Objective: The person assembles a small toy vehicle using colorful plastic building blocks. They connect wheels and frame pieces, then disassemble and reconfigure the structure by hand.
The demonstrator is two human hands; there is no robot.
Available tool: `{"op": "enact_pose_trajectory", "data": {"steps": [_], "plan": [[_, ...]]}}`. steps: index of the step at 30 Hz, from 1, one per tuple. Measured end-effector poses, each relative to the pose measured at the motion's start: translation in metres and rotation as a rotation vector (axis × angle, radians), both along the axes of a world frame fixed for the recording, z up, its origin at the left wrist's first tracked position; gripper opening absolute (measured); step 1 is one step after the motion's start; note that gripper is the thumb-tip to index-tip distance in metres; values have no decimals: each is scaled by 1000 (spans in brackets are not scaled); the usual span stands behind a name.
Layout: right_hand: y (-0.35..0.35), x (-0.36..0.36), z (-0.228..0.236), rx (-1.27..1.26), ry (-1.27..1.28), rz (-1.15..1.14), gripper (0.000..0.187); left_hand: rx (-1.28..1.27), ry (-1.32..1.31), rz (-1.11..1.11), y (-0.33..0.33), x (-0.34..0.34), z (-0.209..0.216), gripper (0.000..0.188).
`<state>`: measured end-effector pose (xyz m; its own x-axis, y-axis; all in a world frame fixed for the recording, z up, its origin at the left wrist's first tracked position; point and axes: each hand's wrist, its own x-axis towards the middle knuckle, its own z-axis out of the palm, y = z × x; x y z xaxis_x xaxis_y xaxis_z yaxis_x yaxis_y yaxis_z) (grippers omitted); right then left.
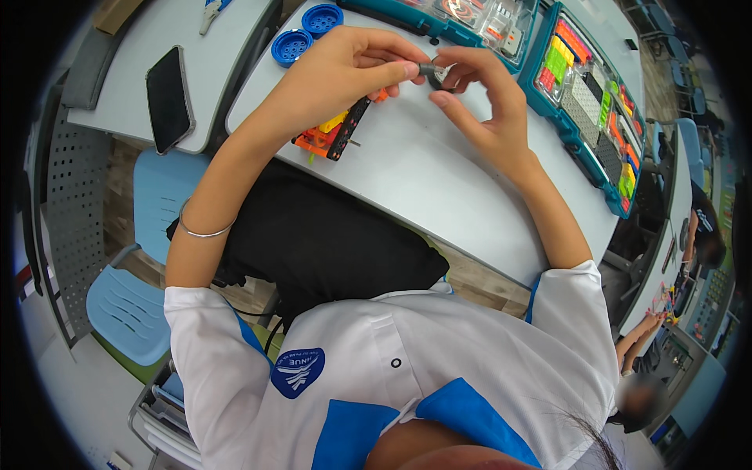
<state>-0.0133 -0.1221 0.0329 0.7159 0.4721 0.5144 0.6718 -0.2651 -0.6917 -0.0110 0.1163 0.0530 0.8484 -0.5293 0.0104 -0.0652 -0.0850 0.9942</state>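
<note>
Grey and pale, the tabletop (439,188) fills the middle of the head view, and above its far part both hands meet over a small dark ring-shaped part with a light centre (433,72). The left hand (337,74) pinches that ring between thumb and forefinger from the left, its other fingers curled; the right hand (486,102) closes on it from the right with fingertips bent inward, so both hands are grasping the same piece, held just above the surface. Under the left hand lies an orange, yellow and black toy-brick assembly with a thin metal axle (333,133), resting on the tabletop and apparently not gripped. Two round blue ribbed plastic wheels (305,33) sit at the far left edge. Teal plastic sorting cases with bright coloured parts (595,102) stand far and to the right. A black smartphone (168,98) lies on the neighbouring desk at left. The ring looks light, stiff and small enough to slip, so its outer rim seems the surest place to take hold.
</note>
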Motion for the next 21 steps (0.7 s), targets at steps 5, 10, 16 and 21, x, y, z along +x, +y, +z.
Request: {"op": "enact_pose_trajectory", "data": {"steps": [5, 10, 16, 21], "plan": [[5, -3, -10, 64, 50, -43, 26, 25, 0, -30, -3, -6, 6, 34], [2, -4, -14, 134, 213, -61, 24, -2, 8, -33, 4, 1, -2, 34], [11, -13, -6, 305, 547, 20, 29, 25, 12, 77, -4, -5, 2, 22], [13, -20, 8, 203, 719, 51, 29, 147, -97, 50, -7, -7, 7, 19]]}}
